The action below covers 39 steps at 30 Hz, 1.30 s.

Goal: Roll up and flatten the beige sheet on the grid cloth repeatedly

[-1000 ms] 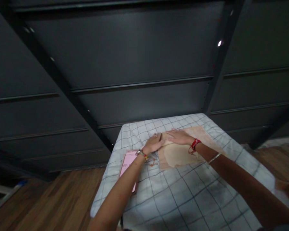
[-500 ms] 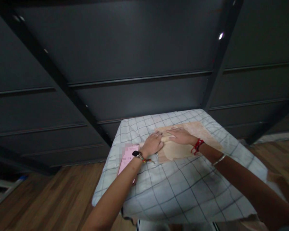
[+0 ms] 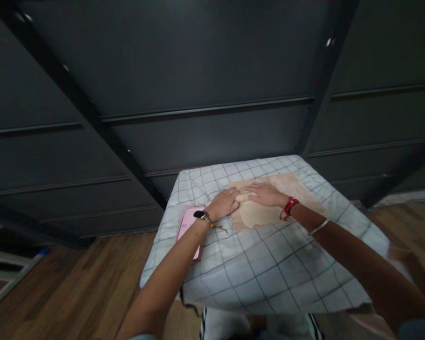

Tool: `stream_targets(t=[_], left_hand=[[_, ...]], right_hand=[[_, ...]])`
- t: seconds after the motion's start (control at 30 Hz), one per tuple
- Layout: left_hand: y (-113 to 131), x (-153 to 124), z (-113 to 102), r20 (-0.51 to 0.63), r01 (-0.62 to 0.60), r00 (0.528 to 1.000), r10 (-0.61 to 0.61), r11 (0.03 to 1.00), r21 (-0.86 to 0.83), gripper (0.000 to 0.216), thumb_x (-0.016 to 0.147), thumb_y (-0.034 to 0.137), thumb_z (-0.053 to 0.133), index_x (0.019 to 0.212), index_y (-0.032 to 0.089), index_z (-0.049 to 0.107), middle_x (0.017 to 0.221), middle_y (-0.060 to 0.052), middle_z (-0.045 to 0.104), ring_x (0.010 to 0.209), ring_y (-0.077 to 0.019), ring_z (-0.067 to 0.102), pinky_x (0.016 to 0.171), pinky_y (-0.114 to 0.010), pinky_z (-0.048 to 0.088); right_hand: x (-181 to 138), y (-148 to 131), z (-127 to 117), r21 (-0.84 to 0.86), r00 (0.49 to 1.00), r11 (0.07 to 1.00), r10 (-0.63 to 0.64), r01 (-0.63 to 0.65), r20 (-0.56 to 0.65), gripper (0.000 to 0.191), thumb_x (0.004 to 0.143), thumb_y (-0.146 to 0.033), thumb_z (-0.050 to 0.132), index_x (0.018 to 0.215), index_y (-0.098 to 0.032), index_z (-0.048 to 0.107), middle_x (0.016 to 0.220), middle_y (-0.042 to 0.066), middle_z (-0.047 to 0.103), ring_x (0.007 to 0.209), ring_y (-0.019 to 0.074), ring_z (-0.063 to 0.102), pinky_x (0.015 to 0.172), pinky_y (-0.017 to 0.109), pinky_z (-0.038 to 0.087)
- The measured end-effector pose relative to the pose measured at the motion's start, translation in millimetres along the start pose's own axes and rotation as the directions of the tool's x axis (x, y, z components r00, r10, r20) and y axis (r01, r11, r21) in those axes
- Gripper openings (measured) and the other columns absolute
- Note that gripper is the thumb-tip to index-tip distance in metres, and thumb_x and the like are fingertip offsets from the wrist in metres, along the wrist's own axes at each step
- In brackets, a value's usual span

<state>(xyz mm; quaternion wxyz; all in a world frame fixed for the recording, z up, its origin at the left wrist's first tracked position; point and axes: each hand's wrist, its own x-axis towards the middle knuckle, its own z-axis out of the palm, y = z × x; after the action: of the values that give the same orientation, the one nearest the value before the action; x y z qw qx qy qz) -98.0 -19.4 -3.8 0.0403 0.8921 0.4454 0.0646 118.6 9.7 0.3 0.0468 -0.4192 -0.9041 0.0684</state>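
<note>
Hands lying flat: left hand point(image 3: 224, 204) and right hand point(image 3: 265, 194) pressing beige cloth point(image 3: 269, 210), gripping nothing; pink phone point(image 3: 189, 227) lying just beside on checked sheet point(image 3: 269, 269).

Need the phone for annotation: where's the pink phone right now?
In the head view, the flat pink phone lies on the left part of the grid-checked white cloth, partly under the left wrist, just left of the left hand and the beige fabric piece.
</note>
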Motion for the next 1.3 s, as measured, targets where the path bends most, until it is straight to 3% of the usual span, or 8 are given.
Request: stream_targets(t=[0.23,0.4,0.67,0.9,1.1,1.3], left_hand=[[-5.8,-1.6,6.9,-0.032,-0.028,0.999,0.029,0.999,0.025,0.042,0.086,0.024,0.044,0.127,0.012,0.046,0.134,-0.016,0.05,0.132,-0.0227,0.038,0.111,-0.037,0.029],[-16.3,5.3,4.3,-0.01,-0.068,0.998,0.069,0.998,0.011,0.039,0.089,0.027,0.041,0.126,0.015,0.046,0.134,-0.013,0.05,0.131,-0.0214,0.04,0.11,-0.037,0.031],[-29.5,25.4,-7.0,0.027,-0.007,1.0,0.007,1.0,-0.02,0.031,0.092,0.025,0.035,0.117,0.02,0.052,0.13,-0.007,0.055,0.131,-0.0187,0.04,0.11,-0.037,0.03],[-11.6,6.3,2.6,-0.054,-0.006,0.999,0.007,1.0,0.02,0.038,0.087,0.028,0.043,0.123,0.015,0.048,0.132,-0.013,0.051,0.129,-0.023,0.04,0.109,-0.036,0.03],[-0.9,-5.1,10.1,-0.068,0.038,0.997,-0.034,0.997,0.065,0.035,0.089,0.028,0.04,0.121,0.018,0.05,0.119,-0.011,0.056,0.115,-0.0251,0.048,0.101,-0.04,0.036],[-1.6,-0.5,6.3,-0.079,0.02,0.997,-0.012,0.995,0.099,0.032,0.09,0.028,0.04,0.118,0.016,0.051,0.114,-0.013,0.056,0.111,-0.0262,0.049,0.096,-0.039,0.039]], right_hand=[[-9.9,2.0,-0.2,-0.032,0.998,0.997,-0.067,0.067,0.012,0.052,0.092,-0.039,0.039,0.138,-0.018,0.046,0.14,0.01,0.049,0.132,0.0255,0.039,0.107,0.042,0.029],[11.4,15.2,1.7,0.041,0.997,0.996,-0.076,0.077,-0.015,0.053,0.094,-0.047,0.032,0.137,-0.022,0.048,0.142,0.005,0.048,0.132,0.0238,0.039,0.109,0.041,0.028],[40.9,27.6,1.8,0.031,0.993,0.993,-0.118,0.118,0.007,0.052,0.098,-0.043,0.018,0.134,-0.022,0.05,0.132,0.004,0.056,0.123,0.0191,0.047,0.105,0.036,0.033],[14.3,11.1,3.7,-0.021,1.0,1.0,-0.003,0.002,-0.029,0.056,0.096,-0.049,0.022,0.139,-0.021,0.044,0.145,0.007,0.044,0.135,0.0272,0.033,0.11,0.045,0.023],[-15.9,-6.4,5.5,-0.094,0.994,0.993,-0.077,0.07,-0.075,0.052,0.094,-0.044,0.034,0.138,-0.018,0.044,0.138,0.012,0.049,0.134,0.03,0.033,0.109,0.048,0.024],[-6.4,0.9,2.5,-0.096,0.995,0.992,-0.091,0.087,-0.043,0.05,0.096,-0.044,0.031,0.135,-0.02,0.048,0.135,0.011,0.052,0.13,0.0277,0.039,0.106,0.045,0.029]])
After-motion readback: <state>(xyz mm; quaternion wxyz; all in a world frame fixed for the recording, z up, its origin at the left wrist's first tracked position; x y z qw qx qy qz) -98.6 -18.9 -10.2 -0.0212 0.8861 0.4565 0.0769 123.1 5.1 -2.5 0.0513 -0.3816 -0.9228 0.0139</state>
